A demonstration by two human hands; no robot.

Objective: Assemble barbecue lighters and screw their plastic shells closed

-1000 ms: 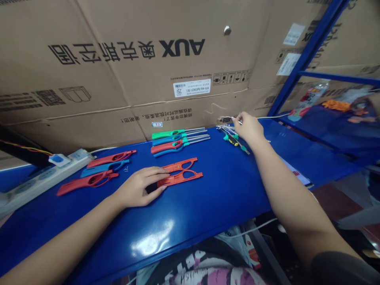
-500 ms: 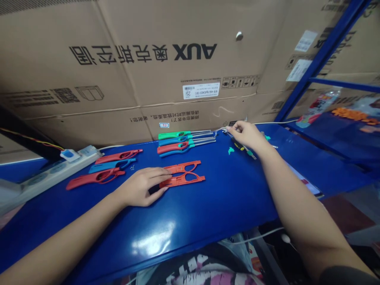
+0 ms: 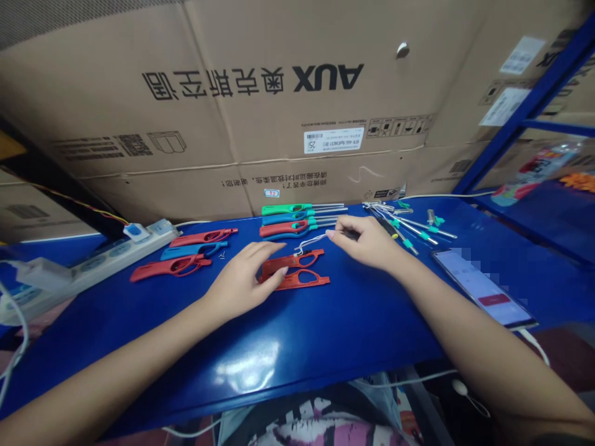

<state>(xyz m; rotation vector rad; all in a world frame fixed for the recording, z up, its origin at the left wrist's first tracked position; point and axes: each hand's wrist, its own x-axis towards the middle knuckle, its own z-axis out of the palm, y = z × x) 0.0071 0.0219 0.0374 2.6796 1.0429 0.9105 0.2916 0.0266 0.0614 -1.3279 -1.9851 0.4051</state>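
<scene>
My right hand (image 3: 365, 241) pinches a strand of white wires (image 3: 310, 241); their loose ends hang over the red lighter handle halves (image 3: 307, 280), and whatever else the fingers hold is hidden. My left hand (image 3: 246, 275) is open, thumb and fingers apart, over the left ends of these two halves, which lie side by side. Behind them lies a row of lighters (image 3: 286, 229) with green, blue and red handles and metal tubes. To the right, several metal tubes (image 3: 418, 230) with green collars and white wires lie in a loose pile.
Red and blue handle shells (image 3: 193, 249) lie at left, with small screws (image 3: 222, 254) beside them. A white power strip (image 3: 111, 254) runs along the left side. At right lies a phone (image 3: 483, 288) with a cable. A cardboard sheet (image 3: 279, 124) stands behind the blue table (image 3: 362, 328).
My right hand has come left and nearer from the tube pile, bringing white wires. My left hand has lifted off the red halves and opened. The view has shifted.
</scene>
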